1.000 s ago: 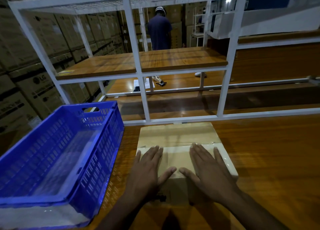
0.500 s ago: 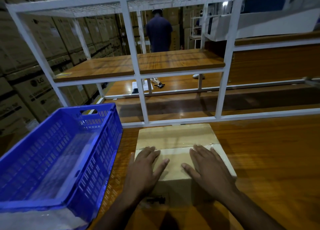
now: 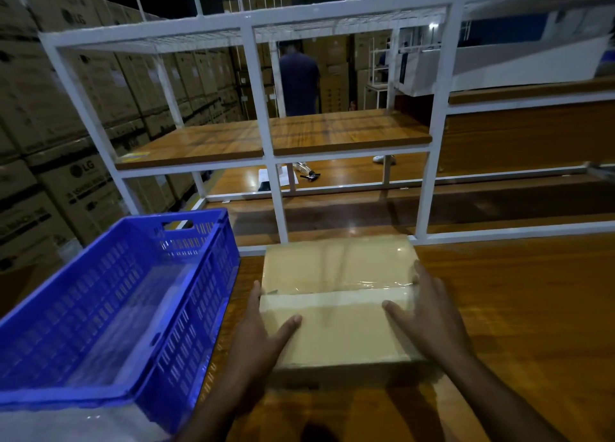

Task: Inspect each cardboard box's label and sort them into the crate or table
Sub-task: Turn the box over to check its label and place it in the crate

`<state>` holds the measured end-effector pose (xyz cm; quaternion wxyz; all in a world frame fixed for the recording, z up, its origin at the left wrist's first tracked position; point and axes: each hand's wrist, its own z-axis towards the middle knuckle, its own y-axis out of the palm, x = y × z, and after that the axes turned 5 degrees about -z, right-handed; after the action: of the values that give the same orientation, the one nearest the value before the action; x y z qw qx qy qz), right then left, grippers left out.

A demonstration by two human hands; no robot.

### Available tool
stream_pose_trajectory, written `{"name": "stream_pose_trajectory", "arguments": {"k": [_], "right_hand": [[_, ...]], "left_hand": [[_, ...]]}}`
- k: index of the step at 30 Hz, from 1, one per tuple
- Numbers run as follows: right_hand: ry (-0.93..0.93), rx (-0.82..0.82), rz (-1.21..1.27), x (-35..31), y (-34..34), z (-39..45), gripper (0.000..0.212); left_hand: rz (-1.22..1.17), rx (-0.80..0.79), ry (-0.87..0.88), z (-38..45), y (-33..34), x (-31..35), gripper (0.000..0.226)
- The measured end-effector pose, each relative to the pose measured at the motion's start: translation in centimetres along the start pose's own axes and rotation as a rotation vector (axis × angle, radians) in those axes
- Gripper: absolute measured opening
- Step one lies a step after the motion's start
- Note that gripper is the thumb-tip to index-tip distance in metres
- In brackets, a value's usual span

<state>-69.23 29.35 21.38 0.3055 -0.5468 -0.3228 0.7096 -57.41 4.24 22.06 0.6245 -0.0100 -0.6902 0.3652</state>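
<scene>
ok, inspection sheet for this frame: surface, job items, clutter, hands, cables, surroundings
Surface: wooden table, glossy, bare to the right of the box.
Job's things: one taped cardboard box flat on the table; no label shows on its top. Blue crate to its left, clear plastic liner inside, no boxes in it.
Clutter: nothing seen on the near table.
Hands: left hand and right hand grip the box's two sides, thumbs on top.
Cables: nothing seen.
Surroundings: white metal shelf frame behind; stacked cartons at left; a person standing beyond.
</scene>
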Motion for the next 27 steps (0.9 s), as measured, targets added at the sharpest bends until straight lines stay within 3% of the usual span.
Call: {"name": "stream_pose_trajectory", "arguments": {"k": [4,7,12,18,22,27], "right_hand": [[-0.032,0.114,0.178,0.0,-1.2,-1.1,0.118],[-0.019,0.087,0.221,0.5,-1.2,-1.9,0.129],[0.054,0.064,0.193,1.9,0.4,-3.4,0.132],[0.018,0.115,0.216,1.9,0.3,-3.7,0.138],[-0.214,0.206,0.066,0.7,-1.1,-2.8,0.137],[-0.467,0.194,-0.210,0.3,-0.8,-1.8,0.098]], "left_hand": [[-0.163,0.137,0.140,-1.3,-0.3,-0.5,0.117],[-0.146,0.237,0.155,-1.7,-0.3,-1.3,0.124],[-0.007,0.217,0.115,-2.1,0.2,-3.7,0.127],[0.032,0.269,0.251,-2.1,0.4,-2.6,0.137],[0.201,0.313,0.510,-1.3,-0.2,-0.6,0.122],[0.345,0.217,0.649,-0.2,-0.4,-0.7,0.076]]}}
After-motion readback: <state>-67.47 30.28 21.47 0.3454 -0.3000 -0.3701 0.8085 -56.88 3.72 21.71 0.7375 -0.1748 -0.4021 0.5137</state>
